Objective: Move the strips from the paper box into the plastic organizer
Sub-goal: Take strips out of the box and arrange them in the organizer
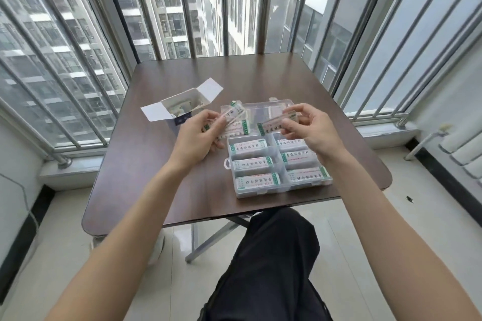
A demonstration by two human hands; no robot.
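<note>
Meanwhile, the left hand [198, 135] pinched several strips [233, 118] and the right hand [311, 129] pinched one strip [276, 125] above the organizer [279, 164], with the box [180, 107] at ten o'clock.

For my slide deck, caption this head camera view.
Left hand and right hand each hold strips above the plastic organizer.

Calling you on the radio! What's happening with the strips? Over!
Left hand holds a bunch of strips. Right hand pinches one strip above the plastic organizer. Paper box open. Nothing blocking.
</note>
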